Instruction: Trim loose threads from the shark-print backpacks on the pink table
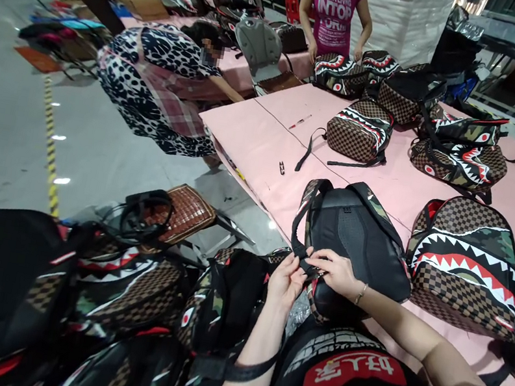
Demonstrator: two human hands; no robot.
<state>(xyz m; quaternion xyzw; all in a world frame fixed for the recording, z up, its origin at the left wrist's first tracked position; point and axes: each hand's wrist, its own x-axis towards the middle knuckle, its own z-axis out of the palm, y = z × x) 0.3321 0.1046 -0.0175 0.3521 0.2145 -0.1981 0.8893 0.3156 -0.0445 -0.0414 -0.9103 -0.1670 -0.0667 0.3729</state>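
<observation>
A backpack (347, 231) lies on the pink-topped table in front of me, its black padded back panel facing up. At its near left corner, my left hand (287, 281) pinches the lower end of a shoulder strap (301, 217). My right hand (336, 272) is closed at the same spot, its fingertips on the strap close to my left fingers. The small part between the fingertips is mostly hidden. To the right stands a checkered backpack (467, 267) with a shark-mouth front, apart from my hands.
Small thread snips (282, 168) and a pen (300, 121) lie on the pink table (258, 127). More backpacks (359, 130) sit farther back. Others are piled at my left (133, 284), near a woven-seat chair (188, 208). A person in a magenta shirt (334, 11) stands across; another bends at the left.
</observation>
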